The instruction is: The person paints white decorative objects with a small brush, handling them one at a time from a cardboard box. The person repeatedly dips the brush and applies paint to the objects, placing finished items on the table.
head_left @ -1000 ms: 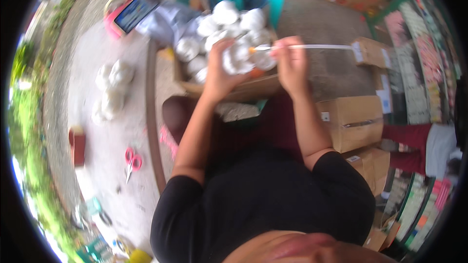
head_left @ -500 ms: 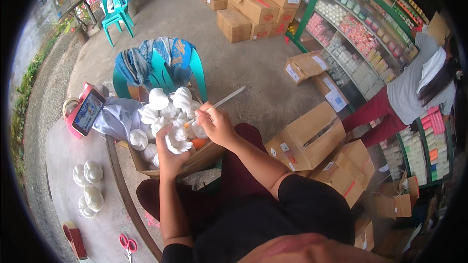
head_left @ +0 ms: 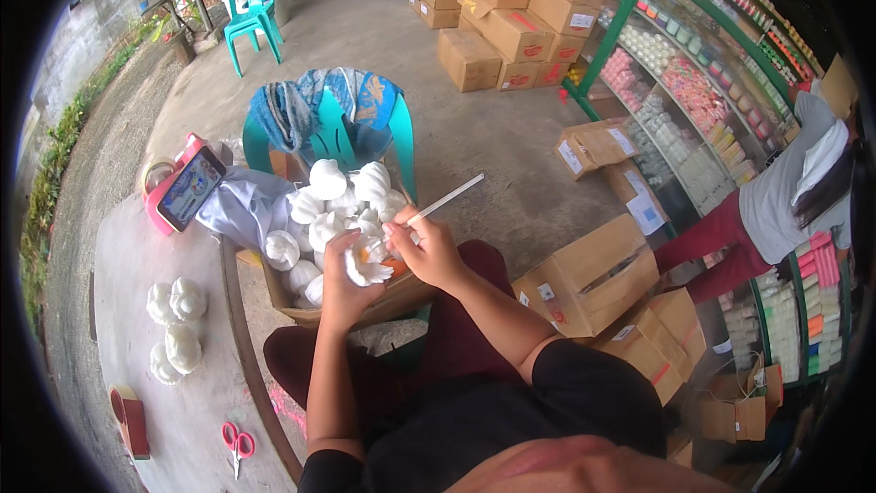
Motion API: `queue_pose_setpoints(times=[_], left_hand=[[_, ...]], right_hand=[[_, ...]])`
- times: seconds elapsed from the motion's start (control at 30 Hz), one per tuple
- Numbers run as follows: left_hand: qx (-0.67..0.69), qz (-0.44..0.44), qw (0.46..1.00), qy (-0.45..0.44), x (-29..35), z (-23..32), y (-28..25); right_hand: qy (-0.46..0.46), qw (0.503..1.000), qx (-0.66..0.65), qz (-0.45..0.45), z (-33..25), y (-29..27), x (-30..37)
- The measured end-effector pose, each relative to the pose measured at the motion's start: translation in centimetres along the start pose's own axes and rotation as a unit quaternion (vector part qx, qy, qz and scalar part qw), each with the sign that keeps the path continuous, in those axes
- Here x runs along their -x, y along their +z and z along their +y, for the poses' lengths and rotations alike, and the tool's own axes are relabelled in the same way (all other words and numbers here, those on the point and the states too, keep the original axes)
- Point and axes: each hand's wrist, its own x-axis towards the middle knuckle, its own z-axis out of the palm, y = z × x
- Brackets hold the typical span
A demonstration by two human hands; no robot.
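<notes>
White, frilled and soft-looking, a rosette-shaped flower ornament (head_left: 368, 267) with an orange centre sits cupped in the left hand (head_left: 342, 278), whose fingers are curled shut around its underside. It is held just above the near edge of an open cardboard box (head_left: 351, 309) resting by the person's lap. The right hand (head_left: 429, 246) is pinched closed on a thin white stick (head_left: 444, 200) — a straight, smooth rod that slants up and to the right, its lower end meeting the ornament's petals.

Inside the box lies a heap of more white ornaments (head_left: 338, 196), rounded and ribbed like small pumpkins, packed against one another. Behind the box stands a teal plastic chair (head_left: 360, 132) draped with a patterned blue cloth (head_left: 306, 105). At the left runs a grey concrete table (head_left: 196, 420) with a curved edge; on it rest a cluster of four white ornaments (head_left: 176, 324), a pair of red-handled scissors (head_left: 238, 445) and a phone in a pink case (head_left: 187, 187) propped at a tilt. To the right are brown cardboard cartons (head_left: 593, 278) on the floor, and further back a stack of sealed cartons (head_left: 511, 14) — beside green-framed shelves (head_left: 693, 82) of small goods. Another person (head_left: 776, 210) in a grey top and red trousers bends at the shelves.
</notes>
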Motion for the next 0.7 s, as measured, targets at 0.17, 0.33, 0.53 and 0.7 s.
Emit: queue_pose_setpoints(times=[0.17,0.33,0.53,0.7], left_hand=[[-0.033,-0.004,0.999,0.007,0.2,0.0,-0.2],[-0.042,-0.022,0.999,-0.005,-0.1,0.2,0.2],[-0.054,-0.01,0.998,0.003,-0.3,0.3,0.2],[-0.082,0.009,0.997,0.006,-0.1,-0.5,0.0]], right_hand=[[-0.078,0.991,0.105,0.024,-1.1,-0.6,0.4],[-0.126,0.972,0.197,0.022,-0.2,-0.8,0.8],[-0.086,0.99,0.1,-0.043,-0.6,-1.0,1.3],[-0.172,0.963,0.207,0.019,-0.8,-0.7,1.7]])
